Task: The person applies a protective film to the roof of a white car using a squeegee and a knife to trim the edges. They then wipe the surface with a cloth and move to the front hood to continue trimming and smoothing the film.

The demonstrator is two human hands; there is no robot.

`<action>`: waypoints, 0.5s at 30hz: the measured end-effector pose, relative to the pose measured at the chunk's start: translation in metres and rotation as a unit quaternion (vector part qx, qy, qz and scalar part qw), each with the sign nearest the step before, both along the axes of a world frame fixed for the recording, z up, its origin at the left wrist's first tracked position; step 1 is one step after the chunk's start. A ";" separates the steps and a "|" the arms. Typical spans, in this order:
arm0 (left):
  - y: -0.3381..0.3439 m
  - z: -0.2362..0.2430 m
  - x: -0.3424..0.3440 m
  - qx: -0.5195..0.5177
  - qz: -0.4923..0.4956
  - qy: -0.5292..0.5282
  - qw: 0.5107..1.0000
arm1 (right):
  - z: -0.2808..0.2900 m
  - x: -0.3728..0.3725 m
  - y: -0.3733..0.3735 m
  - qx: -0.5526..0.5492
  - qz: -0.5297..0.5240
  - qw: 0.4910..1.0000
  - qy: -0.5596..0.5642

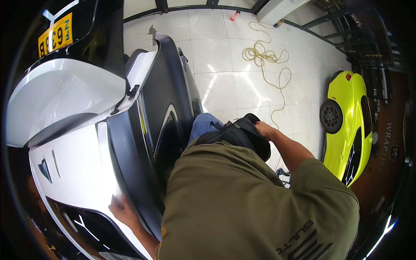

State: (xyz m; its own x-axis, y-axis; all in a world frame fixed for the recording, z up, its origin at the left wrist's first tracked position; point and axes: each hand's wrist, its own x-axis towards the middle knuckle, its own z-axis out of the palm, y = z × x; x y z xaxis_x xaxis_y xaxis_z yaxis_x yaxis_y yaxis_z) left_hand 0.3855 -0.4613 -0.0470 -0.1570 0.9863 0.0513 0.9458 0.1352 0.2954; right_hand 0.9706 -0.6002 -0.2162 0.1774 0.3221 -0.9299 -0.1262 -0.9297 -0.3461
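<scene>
My left hand (123,211) rests at the white body panel (73,151) of a car on my left, beside the long dark trim strip (125,160). Its fingers are drawn together near the panel's edge, and whatever may be between them is too small to make out. At my waist, my right hand (262,130) grips the edge of a black waist bag (247,134). The bag hides part of those fingers.
The white car's door (167,78) stands swung out ahead of me. A tangled yellowish hose (264,56) lies on the tiled floor (212,47), with a red-and-white bottle (234,16) beyond. A bright yellow-green car (346,125) is parked at right.
</scene>
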 end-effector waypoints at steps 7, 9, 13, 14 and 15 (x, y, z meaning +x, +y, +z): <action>0.000 0.000 0.001 0.007 -0.003 0.006 1.000 | -0.018 0.004 0.015 0.103 0.177 0.973 -0.110; -0.002 -0.001 -0.002 0.011 -0.009 0.008 1.000 | -0.018 0.016 0.013 0.199 0.235 0.947 -0.087; 0.000 0.006 0.008 -0.027 0.023 0.004 0.999 | 0.000 0.020 0.007 0.144 0.151 0.978 -0.029; 0.000 0.007 0.010 -0.029 0.024 0.006 0.999 | 0.015 0.023 0.014 0.120 0.167 0.978 -0.025; 0.001 0.007 0.012 -0.031 0.024 0.007 0.999 | 0.031 0.024 0.020 0.095 0.183 0.978 -0.022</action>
State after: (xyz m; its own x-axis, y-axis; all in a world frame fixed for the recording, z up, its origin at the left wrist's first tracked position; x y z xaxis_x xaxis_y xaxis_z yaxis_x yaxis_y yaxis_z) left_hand 0.3975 -0.4607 -0.0397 -0.2035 0.9790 -0.0077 0.9417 0.1979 0.2721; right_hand 0.9950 -0.5801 -0.1850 0.0569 0.5374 -0.8414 0.2221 -0.8285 -0.5141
